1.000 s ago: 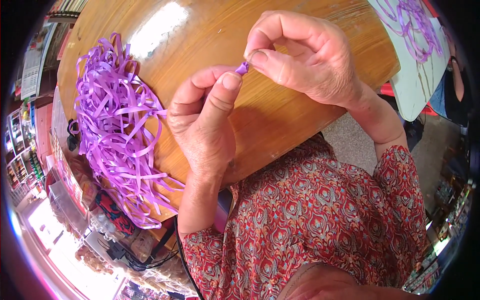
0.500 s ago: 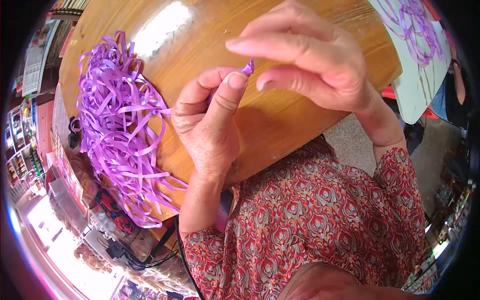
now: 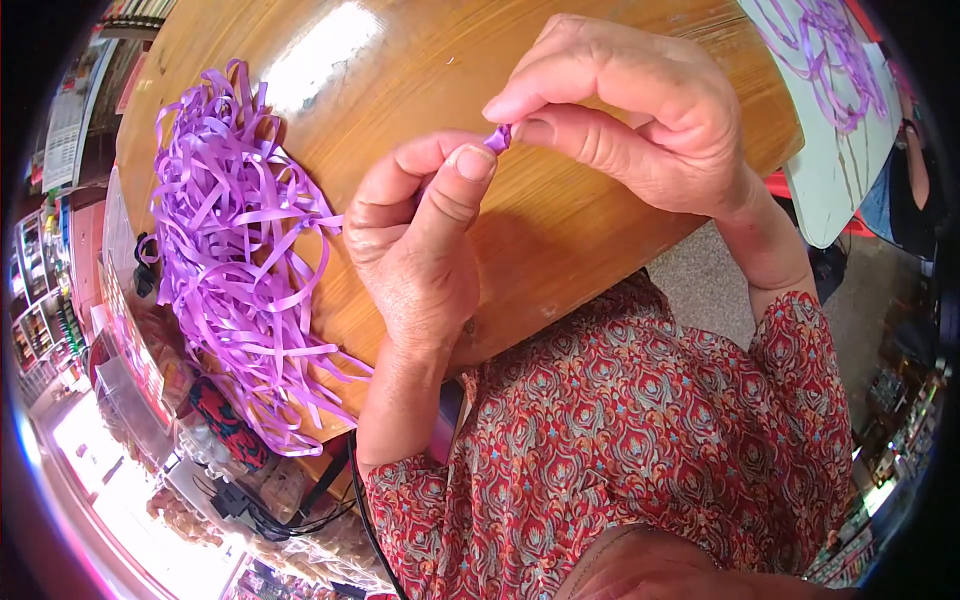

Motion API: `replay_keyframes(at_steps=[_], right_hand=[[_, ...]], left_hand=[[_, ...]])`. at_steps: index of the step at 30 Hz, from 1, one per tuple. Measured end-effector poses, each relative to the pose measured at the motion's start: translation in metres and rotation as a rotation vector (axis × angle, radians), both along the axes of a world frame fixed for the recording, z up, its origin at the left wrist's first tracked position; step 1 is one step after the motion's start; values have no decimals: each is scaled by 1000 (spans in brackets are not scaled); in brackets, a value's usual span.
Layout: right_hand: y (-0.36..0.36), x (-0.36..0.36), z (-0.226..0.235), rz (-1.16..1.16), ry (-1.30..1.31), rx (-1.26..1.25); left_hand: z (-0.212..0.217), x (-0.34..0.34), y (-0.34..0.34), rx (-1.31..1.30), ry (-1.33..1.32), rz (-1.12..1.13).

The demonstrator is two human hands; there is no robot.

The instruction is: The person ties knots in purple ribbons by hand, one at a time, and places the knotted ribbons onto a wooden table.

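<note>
Near the upper centre of the frame, your small purple ribbon fold (image 3: 498, 139) sits with its base pinched by your left hand (image 3: 415, 240) and its tip nipped by your right (image 3: 640, 120). Best hold the left pinch firm, turning gently. Leftward, the loose ribbon heap (image 3: 235, 225) covers part of the wooden table (image 3: 600, 225).

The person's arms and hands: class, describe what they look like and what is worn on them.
The left hand and right hand are ungloved, with no watch visible. Red sleeves, patterned in grey and orange, leave the forearms bare.
</note>
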State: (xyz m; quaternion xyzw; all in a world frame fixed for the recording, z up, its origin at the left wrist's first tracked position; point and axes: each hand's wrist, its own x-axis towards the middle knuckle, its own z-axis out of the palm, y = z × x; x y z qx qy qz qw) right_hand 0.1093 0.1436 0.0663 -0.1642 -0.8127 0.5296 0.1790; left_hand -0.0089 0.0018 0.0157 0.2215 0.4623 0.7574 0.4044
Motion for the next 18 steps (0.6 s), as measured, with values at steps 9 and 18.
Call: replay_keyframes(at_steps=[9, 18], right_hand=[[1, -5, -44, -24, 551, 295], [4, -3, -42, 46, 490, 320]], left_hand=[[-2, 0, 1, -19, -20, -11], [-3, 1, 3, -47, 81, 37]])
